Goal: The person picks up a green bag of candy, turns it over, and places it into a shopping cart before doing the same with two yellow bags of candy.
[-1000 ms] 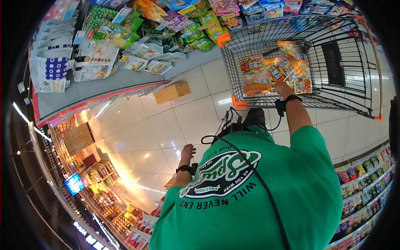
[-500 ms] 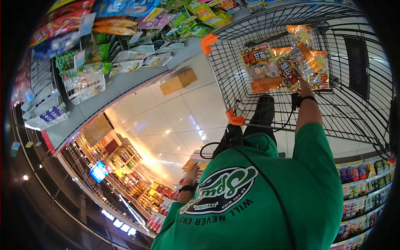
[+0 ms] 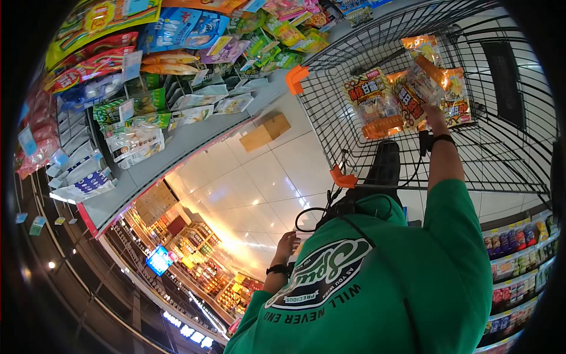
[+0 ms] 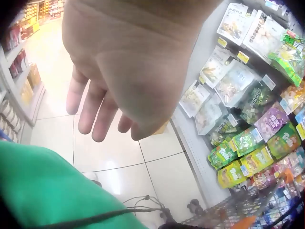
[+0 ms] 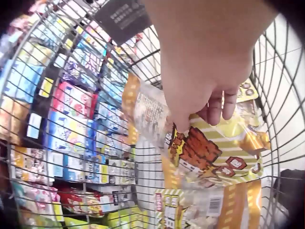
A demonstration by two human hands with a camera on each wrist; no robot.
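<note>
My right hand (image 3: 435, 118) reaches into a wire shopping cart (image 3: 330, 138) and pinches the edge of an orange-and-yellow snack bag (image 5: 198, 152) between thumb and fingers. Clear plastic and a bold printed label show on this bag. Beside it in the cart lies another snack bag (image 3: 372, 103) with an orange bottom edge, and a further orange-topped bag (image 3: 420, 44) lies toward the far side. My left hand (image 4: 124, 71) hangs beside my body over the floor, fingers loosely extended, holding nothing.
A grey shelf (image 3: 132, 183) with hanging snack packets (image 3: 183, 29) runs along the far left of the cart. A cardboard box (image 3: 265, 133) sits on the tiled floor under its edge. More stocked shelves (image 3: 519, 259) stand at the right. A dark cable (image 3: 383, 253) runs down the green shirt.
The head view has shifted, so the cart appears larger and the shelf packets sit differently. My right hand stays at the bag in the cart; my left hand still hangs at my side.
</note>
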